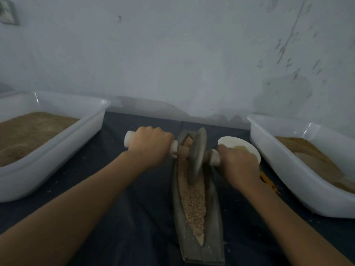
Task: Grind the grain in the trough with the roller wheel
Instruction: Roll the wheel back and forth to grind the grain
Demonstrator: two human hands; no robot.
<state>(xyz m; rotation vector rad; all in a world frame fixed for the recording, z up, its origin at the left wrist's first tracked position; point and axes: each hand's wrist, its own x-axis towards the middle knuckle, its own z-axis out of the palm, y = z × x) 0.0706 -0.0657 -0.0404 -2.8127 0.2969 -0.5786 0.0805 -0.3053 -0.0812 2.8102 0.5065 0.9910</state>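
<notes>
Fingers of the left hand (151, 146) and right hand (237, 162) are curled tight round the white handles — the roller wheel (197, 152) is set toward the far end of the trough (215, 208), in the grain (194, 204). Grinding is judged under way; a pull back along the groove is called for next.

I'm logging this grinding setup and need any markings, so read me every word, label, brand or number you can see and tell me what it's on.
No readable text in this picture.
Left tub: plain white, no label.
Right tub: plain white, no label.
Trough and roller wheel: no markings visible.
White dish: blank.
Small framed thing on the wall, top left: too blurred to tell whether it has writing.
</notes>
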